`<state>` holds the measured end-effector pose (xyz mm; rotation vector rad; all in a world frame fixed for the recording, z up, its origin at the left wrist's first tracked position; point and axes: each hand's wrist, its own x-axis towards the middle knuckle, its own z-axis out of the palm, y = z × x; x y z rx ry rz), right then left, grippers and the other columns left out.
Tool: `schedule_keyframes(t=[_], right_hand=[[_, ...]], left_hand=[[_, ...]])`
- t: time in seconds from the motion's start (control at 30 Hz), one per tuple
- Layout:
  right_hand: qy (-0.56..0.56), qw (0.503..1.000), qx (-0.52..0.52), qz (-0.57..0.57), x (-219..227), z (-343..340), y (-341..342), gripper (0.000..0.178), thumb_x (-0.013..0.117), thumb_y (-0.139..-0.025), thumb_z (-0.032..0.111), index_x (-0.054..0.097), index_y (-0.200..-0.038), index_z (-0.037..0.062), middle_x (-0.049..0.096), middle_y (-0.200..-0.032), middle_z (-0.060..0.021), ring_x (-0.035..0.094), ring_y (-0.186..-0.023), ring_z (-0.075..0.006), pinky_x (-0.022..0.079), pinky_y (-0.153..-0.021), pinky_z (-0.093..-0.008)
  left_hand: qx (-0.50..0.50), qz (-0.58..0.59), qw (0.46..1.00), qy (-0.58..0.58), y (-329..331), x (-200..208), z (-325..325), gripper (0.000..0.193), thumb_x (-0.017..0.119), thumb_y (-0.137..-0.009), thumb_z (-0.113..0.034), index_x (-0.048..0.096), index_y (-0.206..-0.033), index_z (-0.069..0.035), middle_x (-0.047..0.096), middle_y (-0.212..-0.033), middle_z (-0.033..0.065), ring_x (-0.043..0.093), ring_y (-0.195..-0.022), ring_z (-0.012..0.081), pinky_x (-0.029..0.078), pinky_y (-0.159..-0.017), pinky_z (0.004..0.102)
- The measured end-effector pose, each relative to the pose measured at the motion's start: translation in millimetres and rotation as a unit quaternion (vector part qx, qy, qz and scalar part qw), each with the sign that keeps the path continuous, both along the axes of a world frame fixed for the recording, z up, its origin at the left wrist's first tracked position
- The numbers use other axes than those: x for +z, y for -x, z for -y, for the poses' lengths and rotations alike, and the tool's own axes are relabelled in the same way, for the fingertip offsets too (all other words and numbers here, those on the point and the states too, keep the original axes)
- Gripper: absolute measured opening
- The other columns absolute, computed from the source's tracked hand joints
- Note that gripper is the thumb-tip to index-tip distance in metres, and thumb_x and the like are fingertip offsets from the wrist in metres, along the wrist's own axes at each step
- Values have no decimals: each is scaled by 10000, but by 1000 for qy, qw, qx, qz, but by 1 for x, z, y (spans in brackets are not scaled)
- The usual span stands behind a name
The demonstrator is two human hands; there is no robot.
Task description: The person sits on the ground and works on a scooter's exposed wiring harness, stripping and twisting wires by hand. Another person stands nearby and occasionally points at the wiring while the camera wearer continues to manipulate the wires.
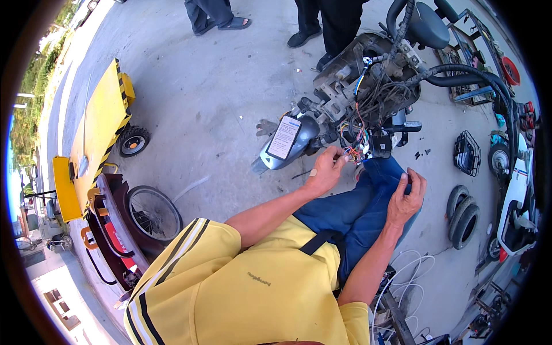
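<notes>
My left hand [328, 172] is closed in a pinch on thin coloured wires at the lower end of a wiring harness [356, 138]. The harness hangs from the stripped front of a motorbike or scooter [368, 86], with bare frame and cables showing. Over my knee, in blue trousers [382, 172], my right hand [407, 198] is loosely bent, thumb and fingers apart, with nothing visible in it. Just above that knee sits a black box-shaped part [380, 144]. A phone [284, 137] with a lit screen lies on the grey fender [305, 135], left of the wires.
Two people stand beyond the vehicle; their legs [330, 29] show. A yellow flatbed trailer [95, 132] and a spoked wheel [154, 213] are on the left. Right are tyres [464, 221], a black wire basket [466, 153] and a tool rack [471, 63]. White tubing [411, 276] lies below.
</notes>
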<state>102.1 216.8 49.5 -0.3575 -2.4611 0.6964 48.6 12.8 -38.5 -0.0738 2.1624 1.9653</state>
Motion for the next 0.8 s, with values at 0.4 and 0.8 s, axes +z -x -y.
schedule_keyframes(t=[0.4, 0.8], right_hand=[[111, 963, -209, 129, -14, -61, -94, 650, 641, -939, 375, 458, -1437, -1, 475, -1435, -257, 497, -1294, -417, 403, -1091, -440], [-7, 926, -313, 213, -7, 10, -205, 779, 676, -917, 344, 317, -1555, 77, 269, -1552, -333, 351, -1406, -488, 318, -1163, -505]], left_hand=[[-8, 46, 997, -59, 12, -32, 6, 216, 630, -991, -210, 622, -1022, 4, 634, -827, 46, 552, -689, 104, 451, -621, 263], [-56, 8, 996, -63, 31, -44, 6, 305, 645, -999, -230, 603, -1118, 48, 679, -1011, 109, 642, -882, 169, 532, -728, 300]])
